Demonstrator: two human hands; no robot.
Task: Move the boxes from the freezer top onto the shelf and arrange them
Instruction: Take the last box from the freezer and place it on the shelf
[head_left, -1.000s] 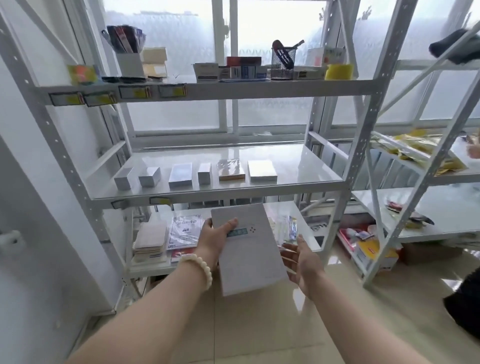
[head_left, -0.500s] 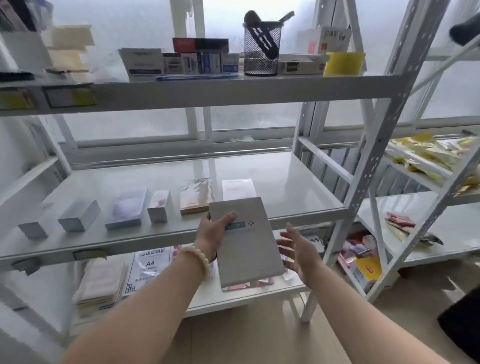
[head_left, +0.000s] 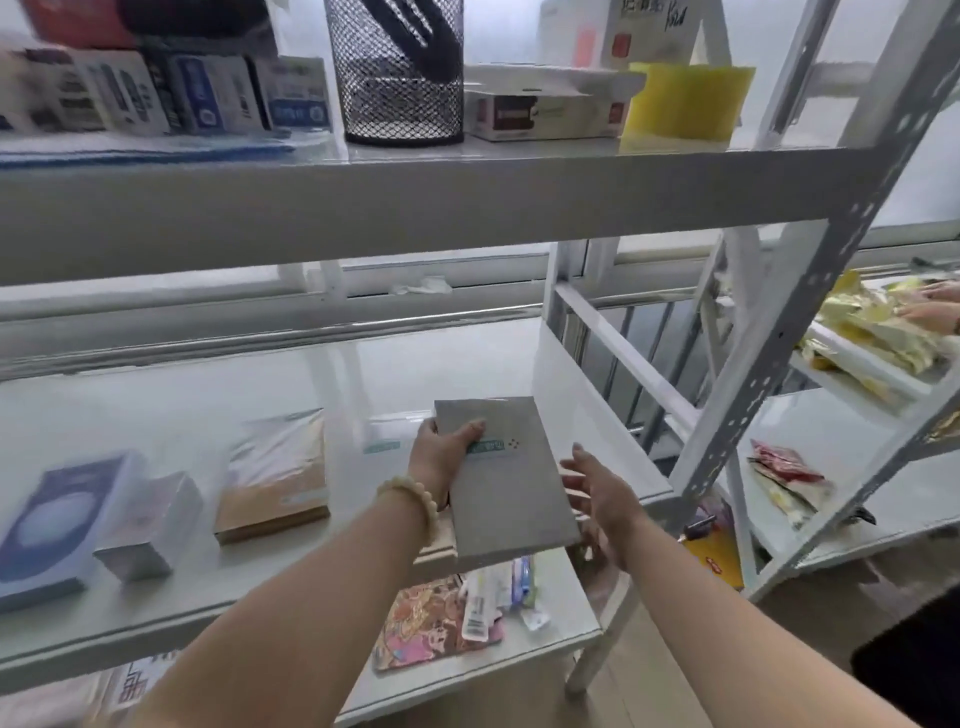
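My left hand (head_left: 441, 457) grips a flat grey box (head_left: 506, 483) with a small teal label, held over the front right part of the white middle shelf (head_left: 426, 364). Close by the box's right edge, my right hand (head_left: 597, 493) hovers open with fingers spread; whether it touches the box I cannot tell. On the shelf to the left lie a tan and silver box (head_left: 275, 478), a small white box (head_left: 150, 525) and a blue and white box (head_left: 57, 525) in a row. A white box (head_left: 389, 431) shows partly behind my left hand.
The upper shelf (head_left: 415, 202) hangs close overhead with a black mesh cup (head_left: 400, 73), small boxes and a yellow pad. A perforated upright post (head_left: 810, 291) stands right. The lower shelf (head_left: 561, 597) holds colourful packets. A neighbouring rack at right carries yellow packets.
The view has closed in on the middle shelf. My left hand has carried the grey box forward and up over the shelf's front edge; my right hand followed alongside it.
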